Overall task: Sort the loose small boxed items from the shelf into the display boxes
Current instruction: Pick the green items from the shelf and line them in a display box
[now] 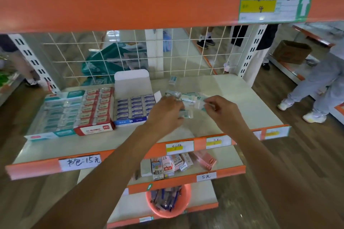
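Note:
Several loose small teal-and-white boxed items (188, 97) lie in a heap mid-shelf, and one more small box (172, 79) stands alone further back. My left hand (166, 111) grips a few of these small boxes (186, 114) by the heap. My right hand (221, 107) pinches one small clear-wrapped box (199, 105) just right of the left hand. To the left stand the display boxes: a blue-and-white display box (130, 121) with its lid up, a red display box (96, 129), and a teal display box (55, 134), each filled with rows of small boxes.
The cream shelf (242, 106) has an orange front edge with price labels (179, 147). A wire grid (130, 55) backs it. Below, a lower shelf holds small cartons (167, 167), and an orange basket (168, 201) of pens sits lower. People stand behind and to the right.

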A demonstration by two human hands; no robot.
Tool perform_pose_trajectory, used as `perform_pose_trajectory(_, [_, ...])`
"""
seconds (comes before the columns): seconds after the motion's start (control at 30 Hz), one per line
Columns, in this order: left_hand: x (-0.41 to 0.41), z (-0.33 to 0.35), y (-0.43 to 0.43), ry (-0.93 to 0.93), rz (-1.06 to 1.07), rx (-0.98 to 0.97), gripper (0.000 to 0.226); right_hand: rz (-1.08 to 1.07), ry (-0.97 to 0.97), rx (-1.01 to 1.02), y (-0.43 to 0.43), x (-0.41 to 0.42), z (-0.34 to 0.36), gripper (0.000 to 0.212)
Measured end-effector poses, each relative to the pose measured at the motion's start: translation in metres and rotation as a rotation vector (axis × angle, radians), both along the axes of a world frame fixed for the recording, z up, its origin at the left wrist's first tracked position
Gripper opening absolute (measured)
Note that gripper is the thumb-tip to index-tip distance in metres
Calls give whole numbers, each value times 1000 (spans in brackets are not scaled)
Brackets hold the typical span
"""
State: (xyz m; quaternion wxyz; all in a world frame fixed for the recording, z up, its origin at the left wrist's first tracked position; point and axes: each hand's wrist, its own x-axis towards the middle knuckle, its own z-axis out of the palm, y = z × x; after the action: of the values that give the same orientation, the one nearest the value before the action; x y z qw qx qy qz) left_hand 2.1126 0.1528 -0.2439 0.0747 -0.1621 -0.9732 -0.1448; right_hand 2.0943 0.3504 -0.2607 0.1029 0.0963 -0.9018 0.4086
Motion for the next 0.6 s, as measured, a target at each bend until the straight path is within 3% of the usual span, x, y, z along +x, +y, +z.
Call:
perform_pose_trajectory(0.27, [12, 4, -47, 15, 103, 30, 25, 140, -219, -359, -52, -1, 11, 22])
perform_pose_trajectory(0.6, [22, 17, -94, -3, 176, 83, 30, 217, -289, -408, -96, -4, 10, 40])
